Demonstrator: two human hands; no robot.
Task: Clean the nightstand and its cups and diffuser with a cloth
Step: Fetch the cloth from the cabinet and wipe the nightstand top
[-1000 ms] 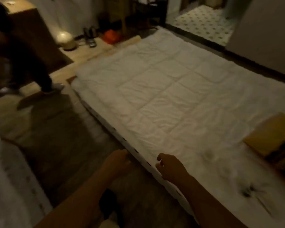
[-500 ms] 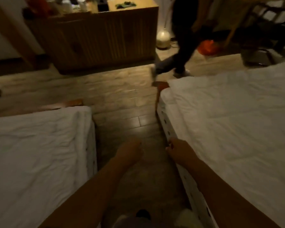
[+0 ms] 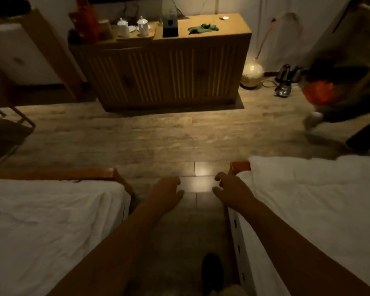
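Note:
A wooden slatted cabinet point(image 3: 165, 75) stands against the far wall, straight ahead across the floor. On its top lie a crumpled green cloth point(image 3: 203, 28), two white lidded cups point(image 3: 132, 26) on a tray, and a dark box-shaped device point(image 3: 170, 27) that may be the diffuser. My left hand point(image 3: 166, 194) and my right hand point(image 3: 231, 192) hang in front of me over the aisle, fingers loosely apart, holding nothing. Both are far from the cabinet.
White-covered beds flank the aisle, one on the left point(image 3: 47, 227) and one on the right point(image 3: 320, 210). A glowing round lamp point(image 3: 251, 75) sits on the floor right of the cabinet. Another person's blurred legs point(image 3: 340, 116) move at the right. A metal rack point(image 3: 6, 124) stands far left.
My view has swung left from the right bed to the aisle and cabinet, which now sits centred. The other person has shifted to the right edge. My hands stay empty.

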